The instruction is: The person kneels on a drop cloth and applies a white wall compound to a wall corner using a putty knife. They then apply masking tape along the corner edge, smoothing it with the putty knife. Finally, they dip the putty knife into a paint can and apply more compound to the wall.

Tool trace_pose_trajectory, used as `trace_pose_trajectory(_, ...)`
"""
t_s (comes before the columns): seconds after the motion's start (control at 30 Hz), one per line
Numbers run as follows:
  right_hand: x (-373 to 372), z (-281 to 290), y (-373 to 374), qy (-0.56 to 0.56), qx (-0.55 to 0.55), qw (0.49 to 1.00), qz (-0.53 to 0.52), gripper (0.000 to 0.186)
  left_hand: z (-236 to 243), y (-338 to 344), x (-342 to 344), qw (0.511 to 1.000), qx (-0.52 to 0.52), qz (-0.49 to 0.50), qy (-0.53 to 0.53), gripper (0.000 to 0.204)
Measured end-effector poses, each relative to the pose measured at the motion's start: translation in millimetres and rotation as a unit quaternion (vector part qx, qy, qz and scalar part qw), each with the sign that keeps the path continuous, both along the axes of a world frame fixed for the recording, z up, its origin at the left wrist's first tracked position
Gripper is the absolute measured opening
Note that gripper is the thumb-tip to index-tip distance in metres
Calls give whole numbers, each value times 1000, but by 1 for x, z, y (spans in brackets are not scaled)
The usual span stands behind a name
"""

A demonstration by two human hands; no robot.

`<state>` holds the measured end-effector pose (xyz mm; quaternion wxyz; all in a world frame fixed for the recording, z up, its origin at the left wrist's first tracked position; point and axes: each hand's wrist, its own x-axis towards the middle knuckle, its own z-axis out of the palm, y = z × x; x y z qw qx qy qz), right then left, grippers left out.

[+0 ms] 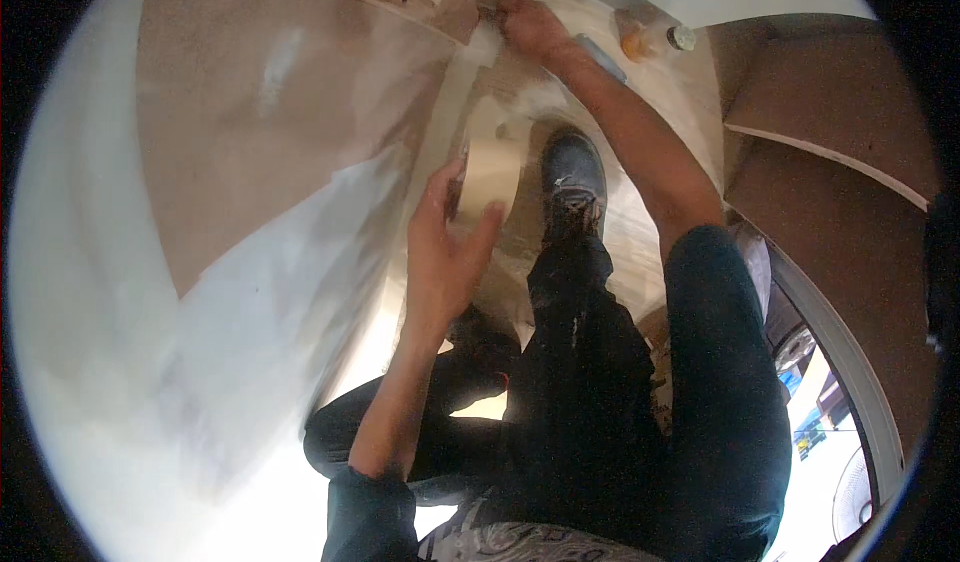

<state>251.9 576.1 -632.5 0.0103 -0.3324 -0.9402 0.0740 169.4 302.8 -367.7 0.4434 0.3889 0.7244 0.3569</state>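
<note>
My left hand (445, 242) is wrapped round a wide roll of cream tape (488, 170), held above the floor beside my boot (573, 167). My right arm reaches forward, and my right hand (530, 27) is at the foot of the panelled side near the top, its fingers curled at a pale strip (487, 37) along the edge; what they grip is too small to make out. Just right of that hand lie a grey-blue flat object (602, 60) and a small bottle with amber contents (645, 40).
A curved white wall with brown patches (250, 132) rises close on my left. Brown wooden shelves (820, 92) stand to my right. Below them a white-framed opening (850, 372) shows a fan (850, 492) beyond. My knees and legs fill the lower middle.
</note>
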Motion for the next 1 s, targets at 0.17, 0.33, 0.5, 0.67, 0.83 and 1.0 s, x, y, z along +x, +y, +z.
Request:
trace_pose_trajectory(0.17,8,13,26,4,17,1000,17,46,3,-23,6,1000,-16,22,1,43)
trace_pose_trajectory(0.33,2,8,34,53,-6,998,28,45,7,-27,17,994,-60,70,-59,49)
trace_pose_trajectory(0.5,6,0,33,1,-25,1000,-1,41,-8,-32,19,998,-49,40,-26,50)
trace_pose_trajectory(0.67,25,6,19,25,-17,996,-88,38,7,-14,33,996,-54,35,-63,50)
trace_pose_trajectory(0.83,-10,37,12,-1,-45,995,-88,37,11,-7,24,995,-65,38,-72,50)
trace_pose_trajectory(1.0,-16,-34,58,22,83,981,-173,36,15,3,28,995,-41,34,-81,50)
